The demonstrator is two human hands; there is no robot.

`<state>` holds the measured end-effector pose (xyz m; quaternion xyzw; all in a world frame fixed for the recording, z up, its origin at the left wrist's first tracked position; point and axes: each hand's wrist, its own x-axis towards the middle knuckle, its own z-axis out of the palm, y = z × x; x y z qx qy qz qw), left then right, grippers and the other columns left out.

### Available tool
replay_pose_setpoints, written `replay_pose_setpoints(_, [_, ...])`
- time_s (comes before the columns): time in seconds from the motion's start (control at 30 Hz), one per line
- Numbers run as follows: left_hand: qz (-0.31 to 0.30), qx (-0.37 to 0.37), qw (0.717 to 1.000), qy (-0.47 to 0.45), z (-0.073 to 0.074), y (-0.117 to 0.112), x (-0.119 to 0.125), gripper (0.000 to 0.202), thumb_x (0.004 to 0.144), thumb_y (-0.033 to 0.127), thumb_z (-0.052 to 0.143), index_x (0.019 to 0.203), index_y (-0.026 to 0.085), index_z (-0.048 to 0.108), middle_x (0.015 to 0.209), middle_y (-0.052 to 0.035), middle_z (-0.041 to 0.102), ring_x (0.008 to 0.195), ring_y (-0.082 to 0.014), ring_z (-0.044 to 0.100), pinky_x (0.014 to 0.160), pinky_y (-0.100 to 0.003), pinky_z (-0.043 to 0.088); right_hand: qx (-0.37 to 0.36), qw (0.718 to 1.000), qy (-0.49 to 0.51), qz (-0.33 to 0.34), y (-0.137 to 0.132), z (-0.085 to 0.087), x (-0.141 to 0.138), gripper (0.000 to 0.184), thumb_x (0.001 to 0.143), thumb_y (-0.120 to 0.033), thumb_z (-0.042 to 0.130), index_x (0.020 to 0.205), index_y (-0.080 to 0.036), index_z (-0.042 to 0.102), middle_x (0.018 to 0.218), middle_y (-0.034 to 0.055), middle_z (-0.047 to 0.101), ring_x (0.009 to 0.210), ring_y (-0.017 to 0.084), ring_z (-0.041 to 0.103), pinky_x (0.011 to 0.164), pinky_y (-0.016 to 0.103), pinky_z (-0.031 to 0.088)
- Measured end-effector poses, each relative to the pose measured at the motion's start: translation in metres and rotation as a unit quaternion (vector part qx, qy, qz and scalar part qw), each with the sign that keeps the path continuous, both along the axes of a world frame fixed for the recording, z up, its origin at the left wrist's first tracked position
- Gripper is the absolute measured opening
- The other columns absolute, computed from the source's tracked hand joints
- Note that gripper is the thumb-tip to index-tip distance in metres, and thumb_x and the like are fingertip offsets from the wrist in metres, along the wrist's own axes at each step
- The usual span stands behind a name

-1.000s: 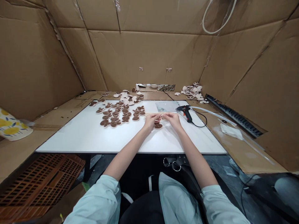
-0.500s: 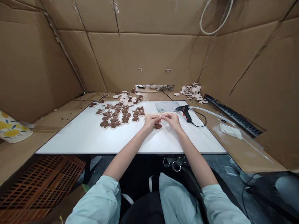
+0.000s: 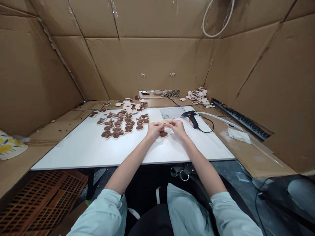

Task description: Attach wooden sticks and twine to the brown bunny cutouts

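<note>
Over the white board (image 3: pixel 81 150), my left hand (image 3: pixel 155 129) and my right hand (image 3: pixel 176 127) meet with fingertips pinched together. What they pinch is too small to make out. Just below the fingertips lies one brown round piece (image 3: pixel 163 134) with a pale edge, its upper part hidden by my fingers. Thin pale strands or sticks (image 3: pixel 157 121) lie behind my hands. Many brown flower- or ear-shaped pieces (image 3: pixel 117 124) are spread on the board left of my left hand. A black glue gun (image 3: pixel 193 119) rests to the right of my right hand.
Pale cutout pieces (image 3: pixel 198 95) are heaped at the back right, more (image 3: pixel 130 105) at the back left. A clear plastic bag (image 3: pixel 171 113) lies on the board. A white tube (image 3: pixel 221 118) and black cable run rightward. Cardboard walls (image 3: pixel 157 62) surround the board; an orange crate (image 3: pixel 46 200) stands below left.
The whole view has shifted slightly as the camera turned. My hands remain together over the brown piece, fingertips still pinched, with only a small change in finger position.
</note>
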<state>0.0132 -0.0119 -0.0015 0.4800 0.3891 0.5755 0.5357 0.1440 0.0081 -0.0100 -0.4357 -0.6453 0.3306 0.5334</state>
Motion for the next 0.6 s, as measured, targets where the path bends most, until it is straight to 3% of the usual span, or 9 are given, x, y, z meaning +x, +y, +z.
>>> replay_pose_setpoints(0.2, [-0.026, -0.019, 0.999, 0.019, 0.004, -0.001, -0.002, 0.015, 0.05, 0.02, 0.062, 0.042, 0.011, 0.053, 0.043, 0.0001, 0.049, 0.043, -0.006, 0.042, 0.044, -0.021, 0.032, 0.013, 0.999, -0.031, 0.007, -0.001, 0.001, 0.001, 0.008, 0.064, -0.023, 0.06, 0.06, -0.017, 0.061, 0.064, 0.0008, 0.064, 0.063, 0.015, 0.057, 0.064, 0.027, 0.043])
replay_pose_setpoints(0.33, [-0.04, -0.03, 0.998, 0.041, 0.007, -0.001, -0.006, 0.017, 0.049, 0.025, 0.068, 0.054, 0.011, 0.06, 0.051, -0.0014, 0.055, 0.048, -0.0078, 0.048, 0.051, -0.023, 0.038, 0.047, 0.994, -0.1, 0.016, -0.005, 0.005, 0.003, 0.012, 0.069, -0.023, 0.052, 0.061, -0.017, 0.059, 0.065, 0.0009, 0.062, 0.066, 0.015, 0.055, 0.065, 0.026, 0.041])
replay_pose_setpoints(0.6, [-0.009, 0.08, 0.976, 0.2, 0.001, 0.005, -0.014, 0.021, 0.057, 0.033, 0.065, 0.06, 0.012, 0.063, 0.053, -0.0021, 0.059, 0.05, -0.0114, 0.05, 0.051, -0.024, 0.038, 0.062, 0.975, -0.212, -0.007, -0.009, 0.01, 0.005, 0.012, 0.071, -0.016, 0.047, 0.064, -0.018, 0.056, 0.069, 0.0024, 0.061, 0.067, 0.015, 0.053, 0.067, 0.026, 0.038])
